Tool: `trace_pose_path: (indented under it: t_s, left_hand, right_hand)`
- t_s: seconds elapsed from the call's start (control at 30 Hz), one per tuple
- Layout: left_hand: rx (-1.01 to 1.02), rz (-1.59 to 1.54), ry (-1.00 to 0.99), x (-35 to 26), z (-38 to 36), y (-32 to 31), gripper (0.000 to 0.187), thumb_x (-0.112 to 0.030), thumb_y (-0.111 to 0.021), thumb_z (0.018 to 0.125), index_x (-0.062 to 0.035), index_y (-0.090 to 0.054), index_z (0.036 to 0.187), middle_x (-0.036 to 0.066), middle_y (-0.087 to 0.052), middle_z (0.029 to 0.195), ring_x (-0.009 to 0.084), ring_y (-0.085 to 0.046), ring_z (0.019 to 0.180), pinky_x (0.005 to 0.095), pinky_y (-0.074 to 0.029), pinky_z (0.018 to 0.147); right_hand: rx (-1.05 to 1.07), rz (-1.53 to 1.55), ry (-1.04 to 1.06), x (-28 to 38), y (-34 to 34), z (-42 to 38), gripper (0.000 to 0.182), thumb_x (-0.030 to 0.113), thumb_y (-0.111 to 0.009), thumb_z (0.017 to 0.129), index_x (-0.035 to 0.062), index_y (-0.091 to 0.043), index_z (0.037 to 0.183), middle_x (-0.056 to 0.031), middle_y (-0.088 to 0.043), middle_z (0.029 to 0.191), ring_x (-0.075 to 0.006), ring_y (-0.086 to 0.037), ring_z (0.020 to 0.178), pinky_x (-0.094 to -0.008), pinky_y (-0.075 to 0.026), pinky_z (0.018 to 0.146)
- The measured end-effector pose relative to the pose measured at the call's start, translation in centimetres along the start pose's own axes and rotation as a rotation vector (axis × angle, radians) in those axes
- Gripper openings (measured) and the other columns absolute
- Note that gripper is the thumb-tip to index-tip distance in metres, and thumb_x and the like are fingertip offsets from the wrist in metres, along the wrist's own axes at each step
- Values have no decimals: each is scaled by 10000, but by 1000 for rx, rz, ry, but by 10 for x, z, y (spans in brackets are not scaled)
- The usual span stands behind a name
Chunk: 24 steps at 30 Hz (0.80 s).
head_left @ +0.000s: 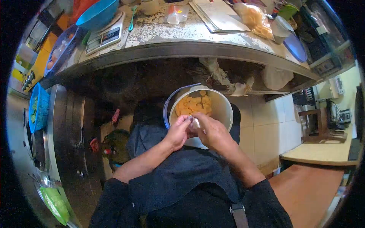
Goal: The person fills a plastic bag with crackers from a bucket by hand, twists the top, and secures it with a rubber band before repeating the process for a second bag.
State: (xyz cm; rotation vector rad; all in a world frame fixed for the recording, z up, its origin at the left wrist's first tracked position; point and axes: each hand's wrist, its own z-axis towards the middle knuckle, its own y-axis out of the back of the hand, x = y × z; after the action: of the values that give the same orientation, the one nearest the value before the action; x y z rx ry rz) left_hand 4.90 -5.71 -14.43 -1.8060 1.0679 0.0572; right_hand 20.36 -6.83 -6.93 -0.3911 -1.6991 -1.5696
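Note:
A white bucket [227, 110] stands between my knees, with many orange pieces [194, 105] lying in it. Both my hands are over its near rim, close together. My left hand [178, 131] is closed, its thumb and fingertips pinched toward the right. My right hand [213, 131] curls in from the other side with its fingers bent. Between the two sits a small pale, shiny thing [196, 123], mostly covered by the fingers; its kind cannot be made out.
Ahead is a worn counter [159, 36] holding a digital scale [104, 40], a blue bowl [98, 15], a green spoon [132, 19], papers [220, 15] and a bag of orange rounds [254, 19]. At left hangs a blue basket [40, 108]; at right stands a brown-topped table [304, 190].

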Motion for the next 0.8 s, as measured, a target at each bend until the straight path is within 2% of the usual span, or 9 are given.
trace_pose_path:
  t_s: [0.17,0.27,0.33,0.43,0.47,0.57,0.63,0.73,0.8]
  left_hand:
    - [-6,148,-63,-1,-5,4,246,-94,-660,866,-89,-461,1010,53,-594,920,165,-627,795,315,-547,676]
    - [-21,434,-134,4,-8,11,210,-47,-676,838,-85,-493,935,45,-586,911,144,-598,778,287,-519,704]
    - [-21,635,-263,8,-5,18,227,-16,-701,810,-84,-489,851,13,-565,834,99,-566,732,248,-497,664]
    - [-27,746,-319,5,-10,18,266,-5,-718,792,-83,-464,784,-20,-515,765,63,-518,722,231,-467,644]
    - [-25,756,-376,3,-12,18,271,-22,-721,794,-87,-459,781,-26,-508,758,52,-500,703,215,-452,622]
    - [-31,761,-477,-1,-18,17,280,-55,-726,800,-93,-450,779,-37,-496,749,33,-468,672,191,-427,588]
    - [-52,719,-456,-3,-19,18,273,-54,-724,802,-88,-453,788,-33,-498,760,40,-472,688,203,-435,610]
    - [-34,686,-564,0,-18,14,237,-41,-713,791,-63,-478,814,-16,-510,762,57,-487,721,219,-444,644]
    - [-5,788,-558,2,-18,16,229,-38,-708,778,-46,-492,857,-6,-523,770,69,-496,736,225,-448,663]
  right_hand:
    - [-74,130,-141,-24,18,12,369,69,-609,814,11,-545,1173,-226,-645,977,-379,-638,913,-424,-510,802]
    - [0,-211,-173,-64,3,32,361,74,-640,774,32,-574,1126,-224,-653,942,-369,-634,928,-434,-512,790]
    - [253,-316,-344,-106,-32,54,442,94,-688,705,31,-580,1129,-226,-656,962,-358,-640,938,-435,-509,810]
    - [496,-396,-235,-171,-90,81,522,142,-706,671,36,-568,1163,-221,-653,1013,-346,-639,962,-435,-510,809]
    - [534,-361,-305,-177,-101,83,526,164,-701,680,40,-567,1173,-216,-647,1044,-344,-631,985,-435,-506,825]
    - [588,-299,-407,-191,-135,75,540,239,-684,703,52,-566,1196,-203,-626,1126,-335,-604,1055,-432,-489,877]
    - [543,-333,-331,-198,-153,62,554,301,-671,715,59,-569,1203,-197,-611,1170,-326,-581,1106,-426,-474,914]
    - [511,-254,-517,-177,-150,60,631,358,-672,689,58,-557,1231,-206,-597,1195,-316,-559,1147,-408,-447,966]
    - [518,-236,-285,-161,-125,59,663,321,-703,641,59,-555,1232,-208,-596,1197,-306,-572,1131,-393,-464,944]
